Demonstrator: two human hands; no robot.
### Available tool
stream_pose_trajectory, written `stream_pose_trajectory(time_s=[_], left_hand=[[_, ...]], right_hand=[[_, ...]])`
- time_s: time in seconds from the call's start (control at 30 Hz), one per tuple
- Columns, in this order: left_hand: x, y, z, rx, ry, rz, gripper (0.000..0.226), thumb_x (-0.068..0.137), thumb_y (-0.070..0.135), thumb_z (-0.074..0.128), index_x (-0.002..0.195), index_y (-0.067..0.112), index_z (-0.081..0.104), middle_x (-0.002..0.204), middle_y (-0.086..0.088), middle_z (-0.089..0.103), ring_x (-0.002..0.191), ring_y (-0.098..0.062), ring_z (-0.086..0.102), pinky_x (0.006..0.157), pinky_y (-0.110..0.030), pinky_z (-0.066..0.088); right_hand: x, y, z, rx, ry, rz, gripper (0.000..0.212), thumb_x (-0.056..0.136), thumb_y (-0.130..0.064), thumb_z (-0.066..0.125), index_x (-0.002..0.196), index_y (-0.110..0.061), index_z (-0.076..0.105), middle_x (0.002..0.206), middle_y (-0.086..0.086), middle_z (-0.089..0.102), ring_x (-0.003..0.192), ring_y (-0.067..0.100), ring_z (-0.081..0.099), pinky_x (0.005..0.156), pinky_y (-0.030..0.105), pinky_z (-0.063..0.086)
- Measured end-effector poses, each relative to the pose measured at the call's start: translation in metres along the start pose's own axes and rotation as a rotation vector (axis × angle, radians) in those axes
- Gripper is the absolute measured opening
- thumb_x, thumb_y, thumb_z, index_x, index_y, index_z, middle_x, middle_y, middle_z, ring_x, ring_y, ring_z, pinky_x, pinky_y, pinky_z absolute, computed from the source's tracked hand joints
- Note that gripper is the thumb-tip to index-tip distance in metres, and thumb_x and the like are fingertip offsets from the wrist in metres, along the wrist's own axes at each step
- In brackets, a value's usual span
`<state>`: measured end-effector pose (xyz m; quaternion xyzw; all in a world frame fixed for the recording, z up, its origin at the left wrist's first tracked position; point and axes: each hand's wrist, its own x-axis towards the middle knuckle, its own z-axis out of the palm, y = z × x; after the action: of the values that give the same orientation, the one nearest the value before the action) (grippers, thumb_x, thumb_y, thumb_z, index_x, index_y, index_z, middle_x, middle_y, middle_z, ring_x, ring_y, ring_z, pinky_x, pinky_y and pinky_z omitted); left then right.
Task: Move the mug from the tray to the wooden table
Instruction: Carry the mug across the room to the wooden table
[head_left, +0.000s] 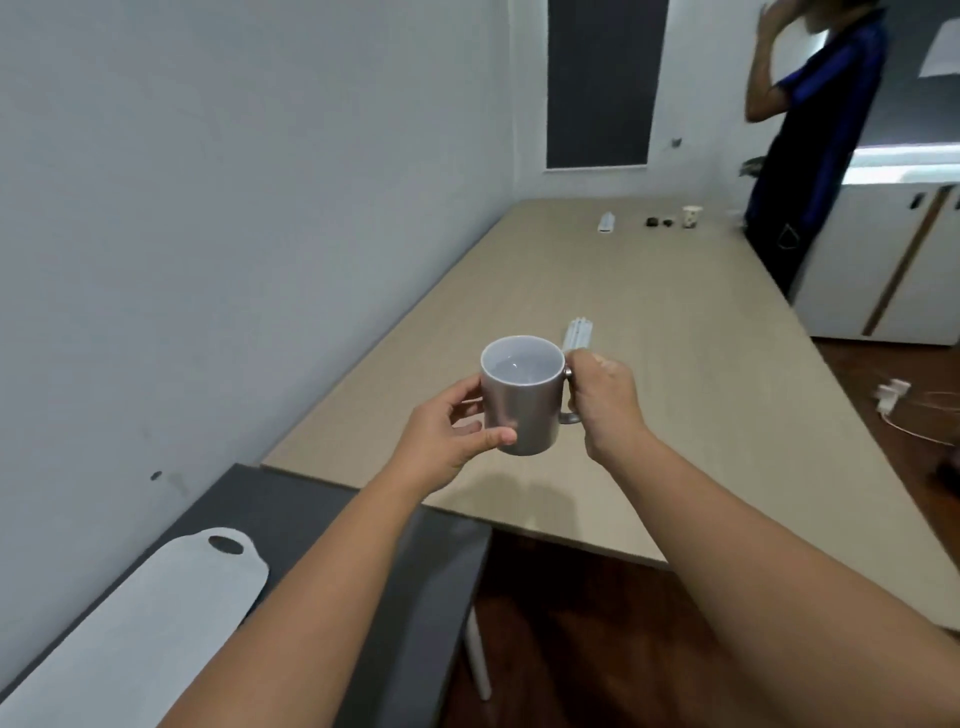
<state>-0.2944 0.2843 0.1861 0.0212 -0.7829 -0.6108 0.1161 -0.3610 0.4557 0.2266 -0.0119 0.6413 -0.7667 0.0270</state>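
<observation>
A silver-grey mug (524, 400) with a white inside hangs upright in the air above the near end of the light wooden table (649, 322). My left hand (447, 436) cups its left side, thumb across the front. My right hand (602, 400) is closed around the handle on the mug's right. The white tray (130, 623) with a cut-out handle lies on a dark grey table at the lower left, well below and left of the mug.
White sticks (577, 332) lie on the wooden table just behind the mug. A white remote-like item (607, 222), small dark objects (658, 222) and a paper cup (691, 216) sit at the far end. A person (815, 130) stands at the far right by a white cabinet (883, 260).
</observation>
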Motion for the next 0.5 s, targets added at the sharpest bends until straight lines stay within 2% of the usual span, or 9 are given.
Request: stream_pose_trajectory(time_s=[0.17, 0.27, 0.4, 0.5], left_hand=[[0.016, 0.015, 0.091, -0.06, -0.144, 0.03, 0.073, 0.052, 0.026, 0.089, 0.121, 0.023, 0.065, 0.121, -0.006, 0.068, 0.12, -0.025, 0.062, 0.107, -0.049, 0.047], [0.019, 0.028, 0.145, -0.07, -0.24, 0.052, 0.07, 0.052, 0.028, 0.09, 0.118, 0.029, 0.066, 0.117, 0.001, 0.069, 0.119, -0.022, 0.062, 0.106, -0.05, 0.048], [0.015, 0.046, 0.216, -0.081, -0.346, 0.082, 0.074, 0.053, 0.029, 0.091, 0.123, 0.023, 0.065, 0.121, -0.001, 0.069, 0.12, -0.022, 0.062, 0.105, -0.049, 0.049], [0.01, 0.063, 0.27, -0.075, -0.425, 0.118, 0.074, 0.052, 0.033, 0.091, 0.122, 0.027, 0.065, 0.122, 0.0, 0.07, 0.12, -0.021, 0.064, 0.104, -0.049, 0.051]], right_hand=[[-0.005, -0.02, -0.09, -0.026, 0.168, -0.031, 0.029, 0.08, -0.01, 0.046, 0.054, -0.016, 0.034, 0.059, 0.004, 0.022, 0.058, 0.02, 0.019, 0.032, 0.018, 0.03], [-0.016, -0.032, -0.147, -0.019, 0.251, -0.05, 0.03, 0.081, -0.009, 0.045, 0.054, -0.015, 0.033, 0.061, 0.005, 0.023, 0.059, 0.021, 0.02, 0.032, 0.015, 0.029], [-0.032, -0.047, -0.219, -0.045, 0.359, -0.079, 0.029, 0.083, -0.009, 0.045, 0.056, -0.014, 0.035, 0.062, 0.007, 0.025, 0.06, 0.021, 0.024, 0.031, 0.014, 0.028], [-0.043, -0.058, -0.274, -0.049, 0.432, -0.081, 0.024, 0.083, -0.009, 0.044, 0.06, -0.011, 0.039, 0.061, 0.007, 0.027, 0.058, 0.02, 0.025, 0.031, 0.014, 0.029]])
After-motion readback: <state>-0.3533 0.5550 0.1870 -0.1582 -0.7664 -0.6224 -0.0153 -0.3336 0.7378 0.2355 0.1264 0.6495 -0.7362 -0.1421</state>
